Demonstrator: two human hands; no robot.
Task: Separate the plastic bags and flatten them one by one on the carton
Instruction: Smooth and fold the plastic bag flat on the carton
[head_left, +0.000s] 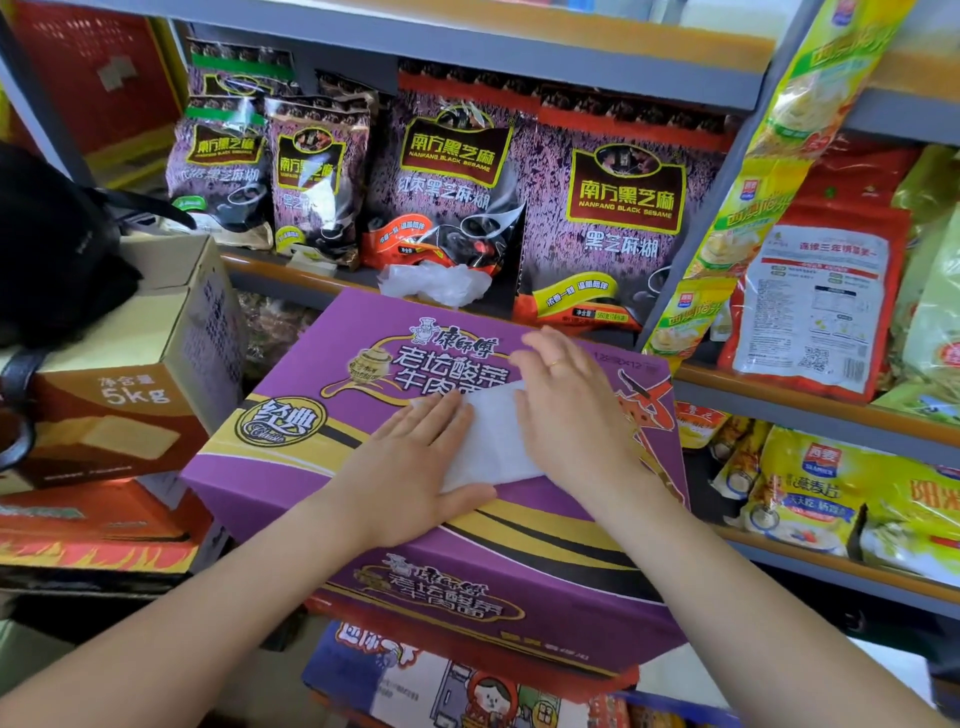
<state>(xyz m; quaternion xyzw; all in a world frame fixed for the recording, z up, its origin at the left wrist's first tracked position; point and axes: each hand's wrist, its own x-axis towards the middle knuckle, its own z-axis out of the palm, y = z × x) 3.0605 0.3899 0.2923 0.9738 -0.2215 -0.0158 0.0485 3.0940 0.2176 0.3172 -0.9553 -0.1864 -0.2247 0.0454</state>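
A purple noodle carton (322, 374) stands in front of me, tilted toward the shelf. A flat translucent white plastic bag (493, 441) lies on its top. My left hand (415, 462) presses flat on the bag's left side, fingers straight. My right hand (566, 400), with a ring on one finger, lies flat on the bag's right side. A crumpled bunch of clear plastic bags (436, 283) sits on the shelf edge just beyond the carton's far side.
Purple sesame packets (623, 208) fill the shelf behind. Brown and red cartons (130, 395) are stacked at left with a black bag (47, 244) on top. Cereal packets (810, 493) crowd the right shelves. Another printed box (441, 686) sits under the purple carton.
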